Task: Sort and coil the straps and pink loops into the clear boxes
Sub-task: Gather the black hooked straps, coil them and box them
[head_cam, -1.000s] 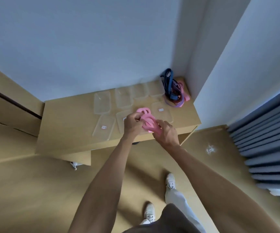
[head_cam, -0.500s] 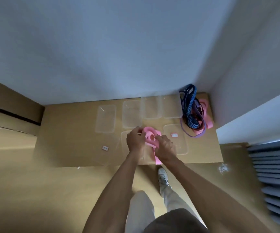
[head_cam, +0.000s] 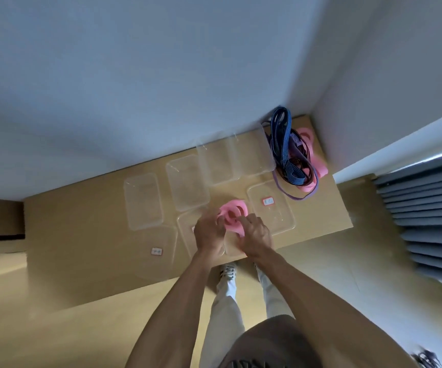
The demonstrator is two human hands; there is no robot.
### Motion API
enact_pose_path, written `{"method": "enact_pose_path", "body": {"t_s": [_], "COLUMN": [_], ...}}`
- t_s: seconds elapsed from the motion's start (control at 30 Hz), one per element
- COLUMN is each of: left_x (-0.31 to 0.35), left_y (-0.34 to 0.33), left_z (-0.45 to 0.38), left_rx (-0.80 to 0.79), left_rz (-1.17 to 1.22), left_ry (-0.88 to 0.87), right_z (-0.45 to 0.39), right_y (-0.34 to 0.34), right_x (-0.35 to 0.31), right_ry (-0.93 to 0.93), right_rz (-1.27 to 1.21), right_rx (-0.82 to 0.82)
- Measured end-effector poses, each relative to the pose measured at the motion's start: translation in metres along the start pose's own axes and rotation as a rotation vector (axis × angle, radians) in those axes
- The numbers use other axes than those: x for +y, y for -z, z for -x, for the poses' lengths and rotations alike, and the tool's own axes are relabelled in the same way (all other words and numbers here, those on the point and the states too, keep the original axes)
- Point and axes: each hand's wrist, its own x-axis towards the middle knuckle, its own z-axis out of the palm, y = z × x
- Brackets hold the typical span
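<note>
My left hand and my right hand both grip a pink loop, coiled between them above a clear box at the table's front. A pile of dark blue striped straps, more pink loops and a purple cord lies in the far right corner. Several clear boxes stand on the wooden table: one with a red label to the right of my hands, others behind and to the left.
The table sits against a white wall, with a second wall at the right corner. A clear lid with a small label lies front left. Grey curtains hang at the right. My legs and shoes stand below the table's front edge.
The view has shifted and tilted as my head moved. Both hands keep working the pink loop, which now looks more tightly coiled above the front box.
</note>
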Motion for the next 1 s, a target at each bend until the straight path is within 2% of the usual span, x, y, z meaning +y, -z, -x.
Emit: {"method": "enact_pose_path", "body": {"t_s": [0.2, 0.37, 0.53, 0.63, 0.77, 0.87, 1.0], "left_x": [0.021, 0.066, 0.129, 0.162, 0.185, 0.194, 0.199], "left_y": [0.027, 0.06, 0.067, 0.051, 0.016, -0.022, -0.08], "left_z": [-0.001, -0.01, 0.003, 0.032, 0.082, 0.128, 0.208], "left_rx": [-0.068, 0.01, -0.013, -0.071, -0.242, -0.335, -0.446], "left_rz": [-0.02, 0.007, -0.023, -0.031, -0.081, -0.215, -0.314], "left_ry": [-0.159, -0.589, -0.872, -0.964, -1.059, -1.162, -1.211], "right_z": [0.003, 0.022, 0.057, 0.091, 0.152, 0.209, 0.297], "right_y": [0.031, 0.077, 0.122, 0.138, 0.14, 0.126, 0.09], "right_x": [-0.01, -0.014, -0.006, 0.012, 0.056, 0.096, 0.154], "right_ry": [-0.121, -0.166, -0.171, -0.204, -0.355, -0.48, -0.648], "right_rz": [-0.091, -0.149, -0.288, -0.337, -0.322, -0.323, -0.383], "right_rx": [0.067, 0.313, 0.583, 0.658, 0.636, 0.662, 0.714]}}
